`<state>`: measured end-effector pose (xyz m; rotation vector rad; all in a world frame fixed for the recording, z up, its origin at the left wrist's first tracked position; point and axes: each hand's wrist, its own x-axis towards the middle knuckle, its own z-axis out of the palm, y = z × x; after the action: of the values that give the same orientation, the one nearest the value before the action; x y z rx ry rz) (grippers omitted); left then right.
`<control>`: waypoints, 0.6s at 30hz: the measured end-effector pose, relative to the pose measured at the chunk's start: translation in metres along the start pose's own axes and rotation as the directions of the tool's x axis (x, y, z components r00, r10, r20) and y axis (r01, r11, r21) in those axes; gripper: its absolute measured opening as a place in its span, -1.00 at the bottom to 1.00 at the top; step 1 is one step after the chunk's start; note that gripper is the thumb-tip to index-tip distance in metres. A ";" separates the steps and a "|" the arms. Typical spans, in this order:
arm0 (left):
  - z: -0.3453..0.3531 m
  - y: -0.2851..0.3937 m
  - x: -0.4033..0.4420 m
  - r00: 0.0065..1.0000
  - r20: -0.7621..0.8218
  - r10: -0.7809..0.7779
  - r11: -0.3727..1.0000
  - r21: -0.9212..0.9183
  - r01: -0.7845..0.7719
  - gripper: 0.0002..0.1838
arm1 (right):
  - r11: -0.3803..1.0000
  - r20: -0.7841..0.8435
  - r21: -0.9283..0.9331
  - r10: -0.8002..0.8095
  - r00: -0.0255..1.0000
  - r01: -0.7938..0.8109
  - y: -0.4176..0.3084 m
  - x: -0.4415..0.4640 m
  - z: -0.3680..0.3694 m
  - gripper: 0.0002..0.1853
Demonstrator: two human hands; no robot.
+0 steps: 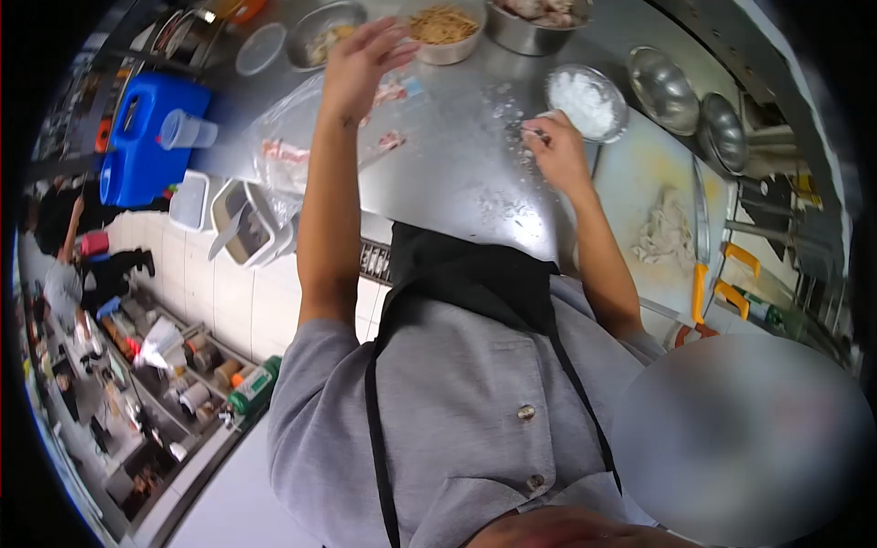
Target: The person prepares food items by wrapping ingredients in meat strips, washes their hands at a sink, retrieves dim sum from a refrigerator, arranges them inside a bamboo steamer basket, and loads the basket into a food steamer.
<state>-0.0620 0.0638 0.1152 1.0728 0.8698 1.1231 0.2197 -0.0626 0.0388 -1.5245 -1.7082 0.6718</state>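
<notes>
My left hand [364,59] is raised over the steel table with its fingers stretched out, holding nothing. It is nearest to a white tub of thin yellowish strips [443,26] and a metal bowl [315,35] with pale food in it. Below it lies a clear plastic bag [288,137] with strips of pink-and-white meat [285,151] on it. My right hand [555,151] is closed, fingertips pinched together beside a metal bowl of white powder [585,102]. Something small and dark shows at the fingertips, too small to name. White powder is scattered on the table near it.
A metal pot of raw meat [537,23] stands at the back. At right are a cutting board [630,169] with a crumpled cloth [667,228], a long knife [702,219] and nested metal bowls [662,89]. A blue jerrycan [151,137] stands left; another person [64,283] is farther left.
</notes>
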 end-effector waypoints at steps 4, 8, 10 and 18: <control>-0.126 -0.013 -0.049 0.906 -0.414 0.087 0.979 0.205 0.000 -0.67 | 0.995 0.094 -0.095 0.034 0.995 -0.024 -0.001 0.008 0.007 -0.86; -0.227 -0.023 -0.094 0.754 -0.627 0.195 0.863 0.475 0.172 -0.73 | 0.999 0.186 -0.008 -0.042 0.982 0.045 -0.026 0.031 0.034 -0.88; -0.253 -0.038 -0.106 0.752 -0.606 0.260 0.722 0.639 0.265 -0.74 | 0.994 0.233 -0.016 -0.106 0.967 0.112 -0.037 0.039 0.050 -0.87; -0.253 -0.076 -0.084 0.853 -0.302 0.425 -0.012 0.941 0.339 -0.71 | 0.967 0.397 -0.015 -0.229 0.888 0.256 -0.045 0.030 0.068 -0.84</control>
<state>-0.2985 0.0306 -0.0254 2.0415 2.4178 0.6301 0.1376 -0.0338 0.0389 -1.2423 -2.2003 0.8352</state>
